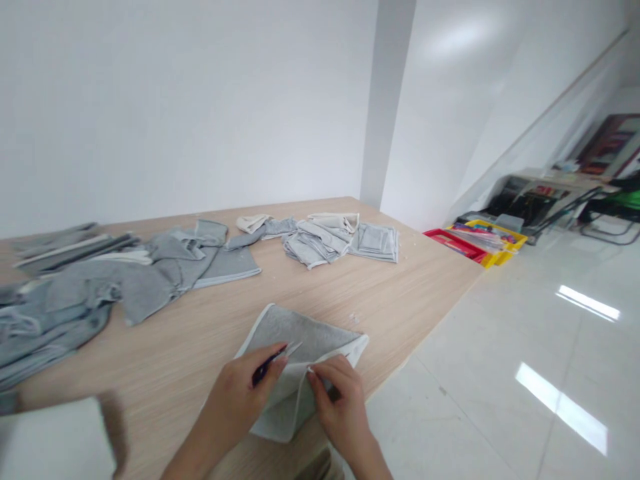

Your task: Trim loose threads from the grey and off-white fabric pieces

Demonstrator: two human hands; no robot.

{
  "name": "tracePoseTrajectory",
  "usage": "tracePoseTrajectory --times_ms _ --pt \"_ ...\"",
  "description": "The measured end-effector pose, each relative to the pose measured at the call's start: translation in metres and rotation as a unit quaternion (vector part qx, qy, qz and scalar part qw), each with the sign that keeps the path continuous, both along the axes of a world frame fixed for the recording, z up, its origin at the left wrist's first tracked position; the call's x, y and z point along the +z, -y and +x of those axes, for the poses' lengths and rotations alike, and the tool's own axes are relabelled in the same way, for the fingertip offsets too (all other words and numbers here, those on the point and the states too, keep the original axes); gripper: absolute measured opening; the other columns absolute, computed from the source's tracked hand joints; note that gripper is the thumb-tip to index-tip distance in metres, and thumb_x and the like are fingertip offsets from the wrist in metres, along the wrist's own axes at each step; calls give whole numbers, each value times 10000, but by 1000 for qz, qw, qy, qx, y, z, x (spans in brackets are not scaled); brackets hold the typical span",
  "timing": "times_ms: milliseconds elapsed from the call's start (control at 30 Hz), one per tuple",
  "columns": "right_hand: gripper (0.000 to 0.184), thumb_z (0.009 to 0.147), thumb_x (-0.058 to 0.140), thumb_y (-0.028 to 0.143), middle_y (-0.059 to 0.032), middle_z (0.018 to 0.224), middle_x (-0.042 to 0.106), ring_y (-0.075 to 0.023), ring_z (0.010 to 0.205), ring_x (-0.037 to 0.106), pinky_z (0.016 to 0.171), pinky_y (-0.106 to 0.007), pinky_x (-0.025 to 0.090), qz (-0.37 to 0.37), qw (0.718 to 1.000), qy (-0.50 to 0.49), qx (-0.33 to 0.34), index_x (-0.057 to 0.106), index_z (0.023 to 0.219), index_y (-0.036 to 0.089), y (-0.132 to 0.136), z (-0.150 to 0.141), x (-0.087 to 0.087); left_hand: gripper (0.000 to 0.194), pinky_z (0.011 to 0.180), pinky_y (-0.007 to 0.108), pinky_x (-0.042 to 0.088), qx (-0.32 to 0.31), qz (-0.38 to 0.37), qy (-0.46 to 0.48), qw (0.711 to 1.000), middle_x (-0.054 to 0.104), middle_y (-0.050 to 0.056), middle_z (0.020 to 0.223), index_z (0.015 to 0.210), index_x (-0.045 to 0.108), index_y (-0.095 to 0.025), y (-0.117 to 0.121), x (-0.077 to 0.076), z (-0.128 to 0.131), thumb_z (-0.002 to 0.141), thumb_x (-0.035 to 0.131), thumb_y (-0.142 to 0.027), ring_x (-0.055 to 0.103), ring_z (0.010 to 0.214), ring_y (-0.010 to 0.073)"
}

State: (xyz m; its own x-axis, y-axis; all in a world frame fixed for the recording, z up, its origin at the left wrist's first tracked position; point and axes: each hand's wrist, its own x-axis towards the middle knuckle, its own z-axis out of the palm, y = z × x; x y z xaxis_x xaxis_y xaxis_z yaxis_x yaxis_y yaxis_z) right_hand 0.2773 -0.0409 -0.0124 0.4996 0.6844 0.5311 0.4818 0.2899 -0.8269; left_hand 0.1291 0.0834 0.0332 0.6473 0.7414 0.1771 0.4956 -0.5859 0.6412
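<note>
My left hand [239,390] is closed around a pair of small thread snips [269,366] with a dark handle; the metal tips point up and right over the cloth. A grey cloth [305,325] with a pale bound edge lies partly folded at the front of the table, under both hands. With thumb and forefinger, my right hand [344,395] pinches the pale edge of this cloth, just right of the snips. The blade tips are apart from the pinched spot. Part of the cloth is hidden behind my fingers.
On the wooden table [385,293], a heap of grey cloths [145,280] spreads along the left. Folded cloths [323,237] lie farther back. A white object [55,440] sits front left. Red [457,245] and yellow bins [500,255] stand beyond the table's right edge. A person sits far right.
</note>
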Motion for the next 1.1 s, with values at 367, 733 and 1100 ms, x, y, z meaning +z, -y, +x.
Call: tracePoseTrajectory --times_ms 367,733,1100 --pt "161 908 613 222 -57 813 751 -204 818 671 843 -355 516 8 994 -3 110 773 892 236 27 -21 5 426 1026 489 481 42 24 -123 991 698 65 1259 1264 631 -260 27 -38 -45 957 405 -449 654 1154 280" --pt "141 857 642 188 -57 798 751 -207 816 695 955 -421 510 26 992 52 114 764 905 240 40 -52 -1 431 1072 461 472 58 -21 -114 992 692 -13 1273 1254 630 -365 40 -53 -105 913 425 -531 645 1179 266" --pt "289 824 625 124 -54 913 773 -242 927 710 905 -414 558 9 988 107 108 752 1020 294 52 -55 -2 414 954 410 571 108 32 -76 991 722 -30 1210 1219 660 -385 56 -59 -136 891 460 -537 691 1099 270"
